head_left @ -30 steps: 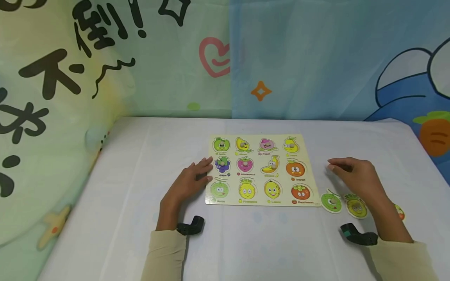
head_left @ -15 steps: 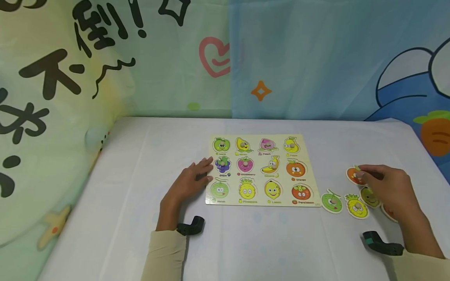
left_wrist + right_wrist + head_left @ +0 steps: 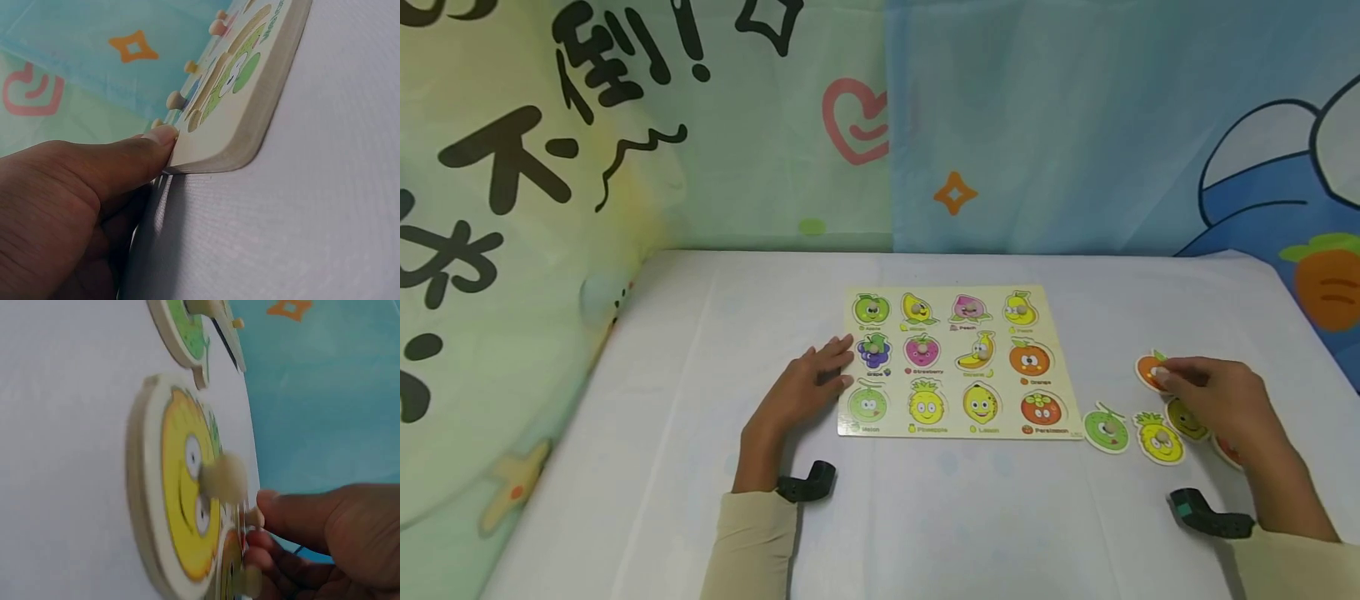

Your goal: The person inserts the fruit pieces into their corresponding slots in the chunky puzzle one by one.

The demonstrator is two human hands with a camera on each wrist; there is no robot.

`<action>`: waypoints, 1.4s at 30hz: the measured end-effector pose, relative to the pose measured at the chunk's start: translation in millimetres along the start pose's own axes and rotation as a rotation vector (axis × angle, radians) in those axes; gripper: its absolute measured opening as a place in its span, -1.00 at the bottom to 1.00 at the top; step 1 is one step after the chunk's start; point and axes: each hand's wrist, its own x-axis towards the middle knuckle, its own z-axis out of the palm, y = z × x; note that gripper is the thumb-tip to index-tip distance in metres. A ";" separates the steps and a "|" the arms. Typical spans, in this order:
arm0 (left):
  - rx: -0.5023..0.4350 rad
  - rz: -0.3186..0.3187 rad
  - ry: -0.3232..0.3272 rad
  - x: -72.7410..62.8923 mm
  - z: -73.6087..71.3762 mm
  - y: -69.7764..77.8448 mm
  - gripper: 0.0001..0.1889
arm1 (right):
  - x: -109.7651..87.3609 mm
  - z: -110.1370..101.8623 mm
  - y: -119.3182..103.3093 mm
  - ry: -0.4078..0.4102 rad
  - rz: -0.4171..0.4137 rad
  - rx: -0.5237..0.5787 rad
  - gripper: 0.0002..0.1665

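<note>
My left hand [image 3: 801, 385] rests at the left edge of a cream wooden fruit puzzle board [image 3: 953, 408]. Its thumb [image 3: 134, 159] lies on the board's edge in the left wrist view. Over to the right, my right hand [image 3: 1232, 404] pinches the knob [image 3: 255, 517] of an orange puzzle piece [image 3: 1147, 369] between thumb and finger. Close to that hand lie a yellow pineapple piece [image 3: 1161, 440], a round yellow piece [image 3: 1186, 418] and a red piece [image 3: 1227, 452] partly hidden by the hand. A green melon piece [image 3: 1107, 430] lies by the board's lower right corner.
Knobbed fruit pieces such as the grape [image 3: 874, 351] and banana [image 3: 977, 352] sit in the board's upper rows. The bottom-row slots and the orange slot [image 3: 1030, 360] show printed faces. White cloth covers the table [image 3: 940, 525]; a printed curtain [image 3: 1037, 125] hangs behind it.
My right hand has moved right and slightly toward me, from beside the board onto the orange piece, uncovering the pineapple piece. The left hand has stayed at the board's edge.
</note>
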 end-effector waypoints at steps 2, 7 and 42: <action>0.004 -0.004 0.000 0.2 0.0 0.2 -0.52 | 0.7 2.1 -3.7 0.007 0.013 -0.019 -0.31; 0.005 0.005 -0.001 1.2 -0.1 0.8 -0.52 | 3.4 7.3 -10.1 0.045 0.028 -0.071 -0.51; 0.026 0.022 0.003 0.7 -0.9 0.5 -0.52 | -0.5 29.1 -91.1 -0.018 -0.229 0.118 -0.68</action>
